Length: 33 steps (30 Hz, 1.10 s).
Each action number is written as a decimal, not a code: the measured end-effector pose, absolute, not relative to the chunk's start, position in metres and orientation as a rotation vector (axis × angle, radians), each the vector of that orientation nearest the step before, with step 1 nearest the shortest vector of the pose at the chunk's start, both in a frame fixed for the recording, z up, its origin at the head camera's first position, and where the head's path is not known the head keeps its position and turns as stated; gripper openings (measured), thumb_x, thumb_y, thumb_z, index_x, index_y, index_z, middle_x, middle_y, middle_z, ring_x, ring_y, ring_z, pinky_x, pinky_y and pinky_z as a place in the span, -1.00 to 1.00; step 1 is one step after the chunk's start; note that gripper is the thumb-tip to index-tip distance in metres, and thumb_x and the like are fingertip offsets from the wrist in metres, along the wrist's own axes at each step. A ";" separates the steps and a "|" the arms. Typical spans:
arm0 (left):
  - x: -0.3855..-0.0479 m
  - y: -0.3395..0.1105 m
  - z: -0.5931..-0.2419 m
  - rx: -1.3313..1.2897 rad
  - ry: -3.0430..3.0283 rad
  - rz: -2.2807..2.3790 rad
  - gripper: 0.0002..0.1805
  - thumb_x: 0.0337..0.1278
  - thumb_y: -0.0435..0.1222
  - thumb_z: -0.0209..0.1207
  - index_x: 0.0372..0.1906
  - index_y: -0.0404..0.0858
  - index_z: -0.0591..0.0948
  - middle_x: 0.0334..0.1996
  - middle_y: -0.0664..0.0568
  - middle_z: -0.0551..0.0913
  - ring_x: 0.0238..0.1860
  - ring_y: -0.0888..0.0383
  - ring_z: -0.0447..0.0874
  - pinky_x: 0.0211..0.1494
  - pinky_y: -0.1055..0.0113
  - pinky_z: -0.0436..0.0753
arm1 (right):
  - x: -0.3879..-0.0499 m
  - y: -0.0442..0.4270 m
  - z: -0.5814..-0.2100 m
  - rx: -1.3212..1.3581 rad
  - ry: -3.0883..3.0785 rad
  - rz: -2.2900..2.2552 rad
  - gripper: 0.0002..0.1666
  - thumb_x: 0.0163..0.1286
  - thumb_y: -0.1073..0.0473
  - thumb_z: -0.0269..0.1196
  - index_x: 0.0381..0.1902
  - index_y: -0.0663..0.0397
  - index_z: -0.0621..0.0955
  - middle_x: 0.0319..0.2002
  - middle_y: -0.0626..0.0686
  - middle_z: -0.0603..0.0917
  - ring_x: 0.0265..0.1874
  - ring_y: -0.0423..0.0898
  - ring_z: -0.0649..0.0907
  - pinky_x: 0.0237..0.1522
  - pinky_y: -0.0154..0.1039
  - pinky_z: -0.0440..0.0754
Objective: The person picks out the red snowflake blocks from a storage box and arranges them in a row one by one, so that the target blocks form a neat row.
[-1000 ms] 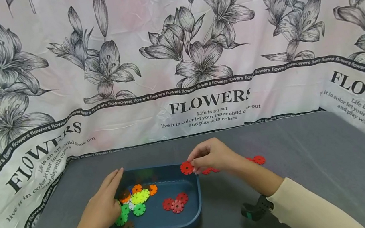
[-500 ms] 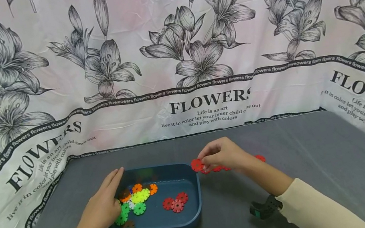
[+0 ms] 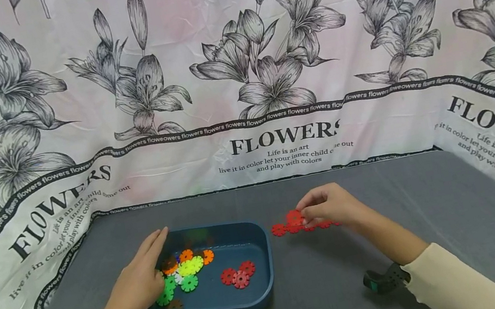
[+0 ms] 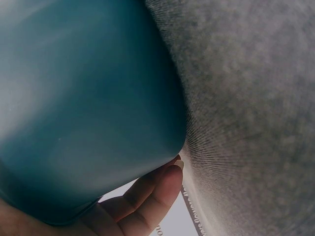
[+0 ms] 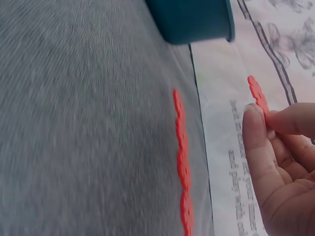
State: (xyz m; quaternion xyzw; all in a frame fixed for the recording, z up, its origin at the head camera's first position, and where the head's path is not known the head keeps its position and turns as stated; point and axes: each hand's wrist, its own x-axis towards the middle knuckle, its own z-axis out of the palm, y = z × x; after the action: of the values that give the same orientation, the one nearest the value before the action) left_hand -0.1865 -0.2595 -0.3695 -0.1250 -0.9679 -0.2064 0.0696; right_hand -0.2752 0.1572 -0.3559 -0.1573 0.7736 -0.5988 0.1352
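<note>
My left hand (image 3: 138,284) lies over the left side of a blue plastic box (image 3: 225,308), holding its wall. In the left wrist view, bent fingers (image 4: 157,199) press against the box's outer side. Between thumb and fingertips, my right hand (image 3: 331,206) pinches a red notched disc (image 3: 294,217), raised above the table. Below it, several similar red discs (image 3: 278,230) form a row, partly hidden by the hand; the right wrist view shows this row (image 5: 182,162) lying on the cloth.
Inside the box are a cluster of red discs (image 3: 241,279) and a pile with yellow discs (image 3: 190,266), green discs (image 3: 189,283) and orange discs (image 3: 207,256). A grey cloth (image 3: 398,194) covers the table; a flower-printed curtain (image 3: 194,75) hangs behind.
My right hand has moved right with the red disc, from over the box's right rim to above the row. The row's left end has come into view. The left hand stays put.
</note>
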 end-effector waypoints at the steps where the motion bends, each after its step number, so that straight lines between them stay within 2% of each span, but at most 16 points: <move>1: -0.187 -0.259 -0.369 -0.376 -2.914 -0.620 -0.03 -0.08 -0.68 -0.06 0.59 -0.25 0.13 0.50 -0.24 0.13 -0.74 0.23 0.04 -0.65 0.34 0.15 | -0.275 0.161 -0.356 -0.453 2.242 -1.735 -0.75 0.31 0.36 0.30 -0.10 0.44 0.67 -0.33 0.23 0.73 -0.32 0.12 0.75 -0.12 0.04 0.69; 17: -0.186 -0.259 -0.369 -0.377 -2.914 -0.632 -0.03 -0.08 -0.67 -0.06 0.59 -0.25 0.13 0.50 -0.24 0.13 -0.75 0.23 0.04 -0.65 0.34 0.16 | -0.275 0.207 -0.346 -0.427 2.354 -1.664 -0.73 0.33 0.34 0.30 -0.07 0.47 0.66 -0.32 0.21 0.73 -0.30 0.14 0.74 -0.13 0.04 0.69; 33: -0.187 -0.260 -0.370 -0.384 -2.915 -0.636 -0.03 -0.08 -0.68 -0.06 0.59 -0.24 0.13 0.50 -0.25 0.13 -0.75 0.24 0.05 -0.66 0.35 0.16 | -0.292 0.258 -0.349 -0.382 2.458 -1.492 -0.74 0.34 0.36 0.25 -0.08 0.47 0.65 -0.24 0.16 0.72 -0.27 0.05 0.74 -0.15 0.03 0.69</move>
State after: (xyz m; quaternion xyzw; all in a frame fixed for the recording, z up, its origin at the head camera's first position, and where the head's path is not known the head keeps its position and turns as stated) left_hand -0.1874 -0.2604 -0.3699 -0.1275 -0.9668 -0.2109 0.0669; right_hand -0.2918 0.2578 -0.3488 -0.1308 0.8413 -0.5105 0.1201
